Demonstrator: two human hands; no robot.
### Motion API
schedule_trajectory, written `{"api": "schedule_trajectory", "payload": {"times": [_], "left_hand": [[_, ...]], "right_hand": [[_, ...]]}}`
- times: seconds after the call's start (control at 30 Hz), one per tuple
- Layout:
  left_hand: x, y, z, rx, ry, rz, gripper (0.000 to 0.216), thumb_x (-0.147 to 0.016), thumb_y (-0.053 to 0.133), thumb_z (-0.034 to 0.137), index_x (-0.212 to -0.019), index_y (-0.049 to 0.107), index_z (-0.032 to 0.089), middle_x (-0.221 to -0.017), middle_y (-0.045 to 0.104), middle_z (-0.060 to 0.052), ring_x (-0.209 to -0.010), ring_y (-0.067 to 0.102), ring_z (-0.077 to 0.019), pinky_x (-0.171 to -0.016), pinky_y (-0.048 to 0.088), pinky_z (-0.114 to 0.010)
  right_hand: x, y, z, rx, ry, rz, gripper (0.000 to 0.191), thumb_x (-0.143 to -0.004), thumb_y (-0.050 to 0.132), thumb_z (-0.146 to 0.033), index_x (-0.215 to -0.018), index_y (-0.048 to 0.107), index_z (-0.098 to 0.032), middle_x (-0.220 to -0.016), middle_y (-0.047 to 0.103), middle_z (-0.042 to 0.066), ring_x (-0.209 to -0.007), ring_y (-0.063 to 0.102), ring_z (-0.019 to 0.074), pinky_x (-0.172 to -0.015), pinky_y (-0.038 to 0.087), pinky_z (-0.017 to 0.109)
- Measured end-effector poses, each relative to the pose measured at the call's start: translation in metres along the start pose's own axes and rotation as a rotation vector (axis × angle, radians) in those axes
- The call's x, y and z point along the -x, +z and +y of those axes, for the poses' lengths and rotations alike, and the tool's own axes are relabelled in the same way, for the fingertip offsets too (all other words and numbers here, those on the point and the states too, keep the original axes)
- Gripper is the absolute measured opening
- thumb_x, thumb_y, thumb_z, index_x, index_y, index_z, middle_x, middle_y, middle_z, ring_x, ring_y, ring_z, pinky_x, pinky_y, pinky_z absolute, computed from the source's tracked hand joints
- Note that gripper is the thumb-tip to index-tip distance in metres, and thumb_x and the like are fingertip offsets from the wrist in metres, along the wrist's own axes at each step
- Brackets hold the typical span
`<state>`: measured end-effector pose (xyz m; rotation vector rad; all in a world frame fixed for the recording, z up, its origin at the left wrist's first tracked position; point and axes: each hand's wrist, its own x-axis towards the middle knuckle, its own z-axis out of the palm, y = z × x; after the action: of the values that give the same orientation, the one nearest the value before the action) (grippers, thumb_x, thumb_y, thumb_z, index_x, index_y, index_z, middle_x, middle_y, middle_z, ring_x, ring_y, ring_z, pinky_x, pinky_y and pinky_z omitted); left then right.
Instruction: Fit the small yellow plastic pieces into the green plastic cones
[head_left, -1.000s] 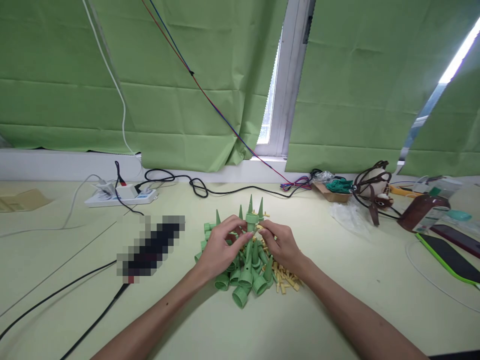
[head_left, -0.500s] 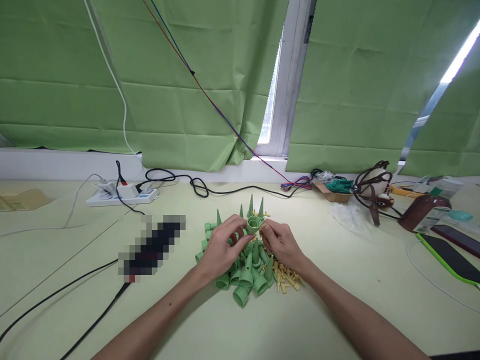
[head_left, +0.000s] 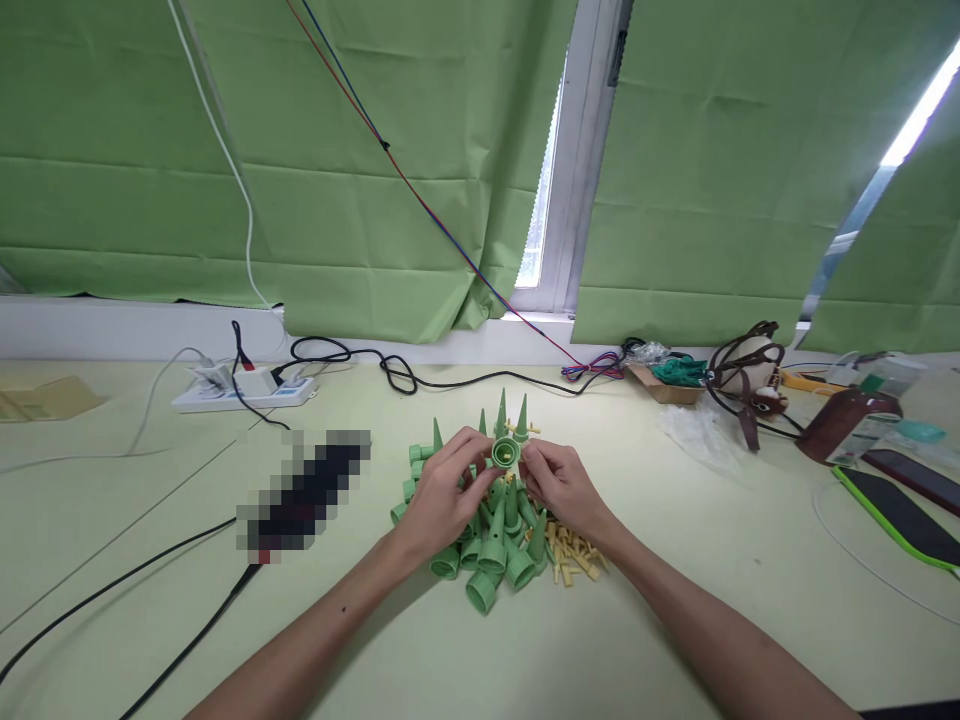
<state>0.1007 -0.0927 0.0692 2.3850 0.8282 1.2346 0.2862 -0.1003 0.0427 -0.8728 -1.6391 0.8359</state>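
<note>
My left hand (head_left: 450,492) is closed on a hollow green plastic spike (head_left: 505,452), its round open end turned toward me. A bit of a small yellow peg (head_left: 508,457) shows inside that opening. At the spike's right side, my right hand (head_left: 559,482) pinches the peg's outer part, mostly hidden by the fingertips. Beneath both hands lies a pile of green spikes (head_left: 492,548), some upright, others on their sides. Loose yellow pegs (head_left: 574,552) are heaped at the pile's right, under my right wrist. Behind the hands, an upright spike (head_left: 521,415) has a yellow peg through it.
A white power strip (head_left: 247,390) and black cable (head_left: 450,383) lie along the back. To the left is a pixelated dark object (head_left: 307,495). On the right are a brown bottle (head_left: 847,425), a green-edged phone (head_left: 900,515), a plastic bag (head_left: 701,435) and a small carton (head_left: 667,388).
The spike in my left hand has tilted slightly and dropped a little, its opening facing me more. Yellow now shows inside it. My right fingertips remain at its side.
</note>
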Motion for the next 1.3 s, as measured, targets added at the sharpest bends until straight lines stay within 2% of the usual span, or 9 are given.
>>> {"api": "schedule_trajectory", "payload": {"times": [0.2,0.27,0.33,0.37,0.57,0.73,0.9,1.13,1.3], "left_hand": [[-0.001,0.002,0.002,0.068,-0.176,0.062,0.012,-0.093,0.056,0.028,-0.100,0.057,0.019,-0.094,0.057,-0.003,-0.076,0.056,-0.0125,-0.059,0.045,-0.021],[-0.003,0.002,0.003,0.103,-0.232,0.066,0.019,-0.096,0.049,0.034,-0.091,0.058,0.018,-0.085,0.057,-0.002,-0.073,0.055,-0.0127,-0.059,0.043,-0.022],[-0.004,0.001,0.003,0.140,-0.298,0.051,0.037,-0.099,0.041,0.040,-0.072,0.053,0.017,-0.067,0.050,0.001,-0.061,0.049,-0.0111,-0.056,0.039,-0.022],[-0.004,0.001,0.003,0.177,-0.330,0.046,0.041,-0.099,0.040,0.042,-0.069,0.050,0.016,-0.062,0.048,0.002,-0.057,0.047,-0.0106,-0.055,0.038,-0.023],[-0.006,-0.002,0.003,0.518,-0.524,-0.061,0.053,-0.094,0.037,0.060,-0.082,0.060,0.014,-0.061,0.055,-0.001,-0.049,0.049,-0.0127,-0.045,0.038,-0.024],[-0.007,-0.003,0.004,0.539,-0.510,-0.094,0.045,-0.091,0.050,0.056,-0.074,0.057,0.015,-0.059,0.047,0.003,-0.046,0.046,-0.0094,-0.044,0.037,-0.021],[-0.007,-0.006,0.008,0.577,-0.484,-0.135,0.040,-0.092,0.051,0.052,-0.078,0.059,0.015,-0.065,0.049,0.002,-0.050,0.047,-0.0092,-0.045,0.039,-0.021],[-0.006,-0.008,0.008,0.519,-0.437,-0.140,0.034,-0.092,0.054,0.046,-0.096,0.066,0.015,-0.059,0.049,0.004,-0.050,0.048,-0.0099,-0.051,0.040,-0.022],[-0.005,-0.008,0.009,0.475,-0.414,-0.140,0.038,-0.091,0.056,0.047,-0.109,0.065,0.015,-0.066,0.056,0.001,-0.052,0.047,-0.0101,-0.050,0.040,-0.023]], "right_hand": [[-0.001,-0.001,-0.001,0.088,-0.035,0.090,0.039,-0.098,0.045,-0.044,-0.070,0.052,-0.018,-0.050,0.038,-0.006,-0.047,0.034,0.0094,-0.047,0.028,0.023],[-0.001,-0.002,-0.002,0.127,-0.055,0.113,0.037,-0.098,0.045,-0.042,-0.071,0.054,-0.018,-0.051,0.039,-0.005,-0.049,0.035,0.0097,-0.048,0.030,0.023],[-0.001,-0.002,-0.005,0.183,-0.094,0.119,0.036,-0.098,0.047,-0.039,-0.070,0.054,-0.018,-0.053,0.041,-0.005,-0.050,0.037,0.0098,-0.050,0.031,0.023],[-0.001,-0.002,-0.006,0.213,-0.121,0.118,0.035,-0.097,0.047,-0.037,-0.070,0.054,-0.018,-0.054,0.043,-0.004,-0.051,0.037,0.0098,-0.051,0.032,0.023],[-0.001,-0.003,-0.008,0.366,-0.294,0.090,0.029,-0.097,0.048,-0.032,-0.074,0.058,-0.017,-0.062,0.051,-0.001,-0.056,0.042,0.0108,-0.056,0.035,0.023],[-0.002,-0.004,-0.005,0.422,-0.350,0.063,0.028,-0.098,0.048,-0.034,-0.077,0.059,-0.018,-0.063,0.052,-0.001,-0.056,0.044,0.0115,-0.057,0.036,0.023],[0.000,-0.004,-0.002,0.433,-0.344,0.050,0.030,-0.099,0.045,-0.033,-0.076,0.055,-0.019,-0.063,0.047,-0.002,-0.056,0.040,0.0116,-0.057,0.034,0.023],[0.001,-0.005,0.001,0.427,-0.319,0.029,0.028,-0.099,0.043,-0.033,-0.078,0.054,-0.019,-0.063,0.045,-0.003,-0.056,0.037,0.0114,-0.056,0.033,0.023],[0.001,-0.006,0.002,0.436,-0.303,0.029,0.029,-0.100,0.041,-0.034,-0.079,0.054,-0.020,-0.063,0.044,-0.002,-0.055,0.038,0.0117,-0.057,0.033,0.023]]}}
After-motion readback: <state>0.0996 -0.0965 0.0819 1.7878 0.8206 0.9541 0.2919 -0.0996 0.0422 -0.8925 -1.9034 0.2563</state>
